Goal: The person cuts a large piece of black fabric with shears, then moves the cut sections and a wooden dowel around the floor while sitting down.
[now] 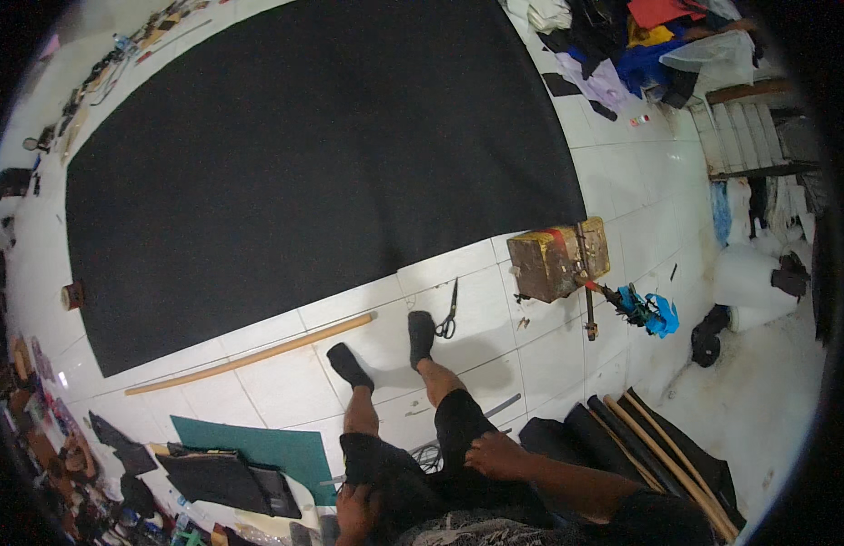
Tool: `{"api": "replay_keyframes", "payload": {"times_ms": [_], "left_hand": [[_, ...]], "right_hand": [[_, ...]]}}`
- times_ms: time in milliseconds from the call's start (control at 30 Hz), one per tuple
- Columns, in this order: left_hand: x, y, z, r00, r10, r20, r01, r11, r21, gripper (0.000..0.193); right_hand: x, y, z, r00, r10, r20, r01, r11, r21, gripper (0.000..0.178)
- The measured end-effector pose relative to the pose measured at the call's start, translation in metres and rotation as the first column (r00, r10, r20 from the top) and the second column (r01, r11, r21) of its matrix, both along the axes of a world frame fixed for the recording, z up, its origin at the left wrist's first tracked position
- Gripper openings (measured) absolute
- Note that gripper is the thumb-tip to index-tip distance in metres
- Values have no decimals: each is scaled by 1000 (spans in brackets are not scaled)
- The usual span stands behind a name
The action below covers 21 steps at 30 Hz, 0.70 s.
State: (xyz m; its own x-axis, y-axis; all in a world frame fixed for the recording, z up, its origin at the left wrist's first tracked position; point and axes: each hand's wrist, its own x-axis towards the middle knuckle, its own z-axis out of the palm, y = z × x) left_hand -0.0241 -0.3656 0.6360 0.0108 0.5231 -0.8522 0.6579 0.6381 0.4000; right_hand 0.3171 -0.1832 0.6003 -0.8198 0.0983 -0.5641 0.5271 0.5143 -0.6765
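I stand in dark socks on white floor tiles. My left hand hangs low against the left leg of my black shorts, its fingers resting on the cloth. My right hand is closed at the right thigh, its curled fingers gripping the shorts. Ahead of my feet spreads a large sheet of black fabric. A pair of black-handled scissors lies beside my right foot. Between my left foot and the sheet's near edge lies a long wooden stick.
A worn wooden box with a metal bar stands at the sheet's right corner, near a blue plastic bag. Behind me lie a green mat and black rolls with poles. Cloth scraps pile up far right.
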Motion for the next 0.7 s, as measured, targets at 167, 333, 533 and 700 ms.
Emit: {"api": "replay_keyframes", "payload": {"times_ms": [167, 333, 533, 700], "left_hand": [[-55, 15, -25, 950, 306, -62, -304, 952, 37, 37], [-169, -52, -212, 902, 284, -325, -277, 958, 70, 37], [-271, -93, -419, 801, 364, -476, -311, 932, 188, 38], [-297, 42, -550, 866, 359, -348, -66, 772, 632, 42]], "right_hand": [[2, 1, 2, 974, 109, 196, 105, 549, -829, 39], [-21, 27, -145, 1000, -8, 25, 24, 637, -771, 42], [-71, 274, -338, 358, -907, -222, 933, 341, 114, 26], [14, 337, -546, -84, -992, 90, 992, -75, 99, 28]]}}
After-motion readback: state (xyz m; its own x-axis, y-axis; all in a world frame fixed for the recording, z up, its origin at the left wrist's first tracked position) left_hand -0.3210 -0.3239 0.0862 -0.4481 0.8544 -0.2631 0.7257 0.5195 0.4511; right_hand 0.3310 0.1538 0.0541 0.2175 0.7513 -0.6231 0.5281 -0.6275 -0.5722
